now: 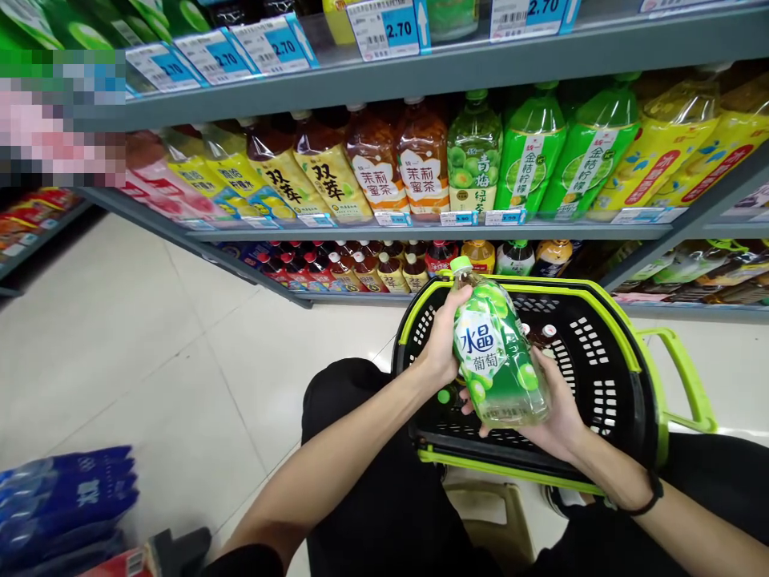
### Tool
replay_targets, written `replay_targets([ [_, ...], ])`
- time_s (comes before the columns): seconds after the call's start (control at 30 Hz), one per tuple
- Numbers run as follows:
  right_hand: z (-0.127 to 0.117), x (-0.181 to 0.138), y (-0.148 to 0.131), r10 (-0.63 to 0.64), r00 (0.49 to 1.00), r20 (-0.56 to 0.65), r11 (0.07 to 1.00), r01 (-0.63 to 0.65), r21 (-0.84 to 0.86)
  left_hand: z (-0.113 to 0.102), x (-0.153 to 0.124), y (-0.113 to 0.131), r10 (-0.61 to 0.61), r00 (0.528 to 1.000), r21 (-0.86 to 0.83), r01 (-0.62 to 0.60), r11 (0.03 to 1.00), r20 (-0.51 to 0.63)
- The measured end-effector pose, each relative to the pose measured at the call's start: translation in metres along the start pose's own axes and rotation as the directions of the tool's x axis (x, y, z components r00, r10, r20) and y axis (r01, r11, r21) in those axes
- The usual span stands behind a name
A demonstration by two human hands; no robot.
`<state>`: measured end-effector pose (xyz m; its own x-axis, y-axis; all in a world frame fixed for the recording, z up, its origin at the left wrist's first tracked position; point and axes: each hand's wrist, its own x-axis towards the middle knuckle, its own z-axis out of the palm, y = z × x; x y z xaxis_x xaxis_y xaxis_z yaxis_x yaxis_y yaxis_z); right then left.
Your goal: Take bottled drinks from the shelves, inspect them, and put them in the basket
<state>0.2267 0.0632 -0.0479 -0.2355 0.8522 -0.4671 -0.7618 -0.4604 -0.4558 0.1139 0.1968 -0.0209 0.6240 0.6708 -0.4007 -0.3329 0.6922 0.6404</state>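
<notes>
Both my hands hold a green grape drink bottle with a light green cap and a white label, tilted over a black shopping basket with lime green trim. My left hand wraps round the bottle's upper part near the neck. My right hand cups its base from below. A couple of bottle caps show inside the basket, beside the held bottle.
Grey store shelves run ahead, stocked with tea and juice bottles above and smaller bottles on the bottom shelf. Price tags line the top shelf edge. Blue packs lie at lower left on the pale tiled floor. My knees are below.
</notes>
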Motion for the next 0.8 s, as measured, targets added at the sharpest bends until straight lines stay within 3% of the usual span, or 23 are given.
replay_targets([
  [0.23, -0.001, -0.008, -0.003, -0.159, 0.979, -0.124, 0.987, 0.158, -0.023, -0.004, 0.007, 0.001, 0.017, 1.0, 0.052, -0.017, 0.998, -0.005],
  [0.4, -0.017, -0.014, 0.003, -0.239, 0.965, -0.105, 0.964, 0.223, -0.146, -0.005, 0.007, 0.003, 0.075, 0.995, 0.156, -0.083, 0.984, 0.061],
  [0.57, -0.036, -0.017, 0.013, -0.31, 0.933, -0.184, 0.924, 0.25, -0.29, -0.004, 0.01, 0.004, 0.153, 0.98, 0.267, -0.181, 0.947, 0.124],
  [0.67, -0.041, -0.017, 0.014, -0.369, 0.904, -0.214, 0.876, 0.261, -0.406, -0.008, 0.012, 0.007, 0.242, 0.953, 0.384, -0.296, 0.874, 0.184],
  [0.8, -0.039, -0.016, 0.01, -0.411, 0.89, -0.2, 0.822, 0.267, -0.502, -0.019, 0.014, 0.011, 0.313, 0.928, 0.632, -0.367, 0.683, 0.201],
])
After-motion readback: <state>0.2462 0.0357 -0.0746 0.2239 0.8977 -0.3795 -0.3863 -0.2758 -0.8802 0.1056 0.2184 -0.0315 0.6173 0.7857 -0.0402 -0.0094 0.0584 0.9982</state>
